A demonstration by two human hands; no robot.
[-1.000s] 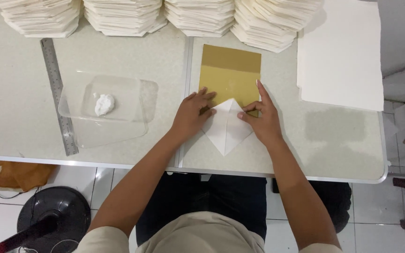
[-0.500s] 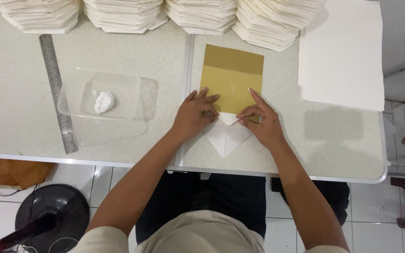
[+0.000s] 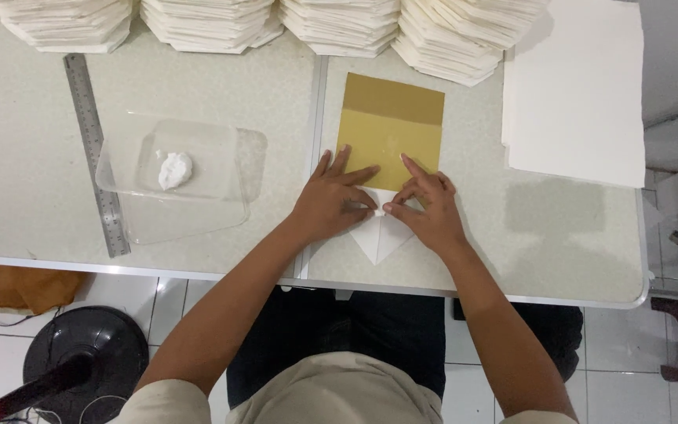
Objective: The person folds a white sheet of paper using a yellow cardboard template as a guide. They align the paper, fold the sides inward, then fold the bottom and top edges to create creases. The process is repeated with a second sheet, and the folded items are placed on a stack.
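A gold-brown cardboard rectangle (image 3: pixel 391 126) lies flat on the pale table (image 3: pixel 559 235), with a folded white paper (image 3: pixel 380 237) under its near edge, its point aimed toward me. My left hand (image 3: pixel 331 200) presses flat on the paper's left half, fingers spread onto the cardboard. My right hand (image 3: pixel 427 206) presses the right half, forefinger stretched onto the cardboard. Thumb and fingertips of both hands meet at the paper's centre fold. Most of the paper is hidden beneath my hands.
A clear plastic tray (image 3: pixel 174 179) with a white paste blob (image 3: pixel 174 169) sits left, beside a steel ruler (image 3: pixel 96 153). Stacks of folded white paper (image 3: pixel 276 23) line the far edge. White sheets (image 3: pixel 578 86) lie at right. A black fan base (image 3: pixel 88 365) stands on the floor.
Both hands have drawn closer together toward the centre fold. The white paper has slid further under the cardboard's near edge, so less of it shows.
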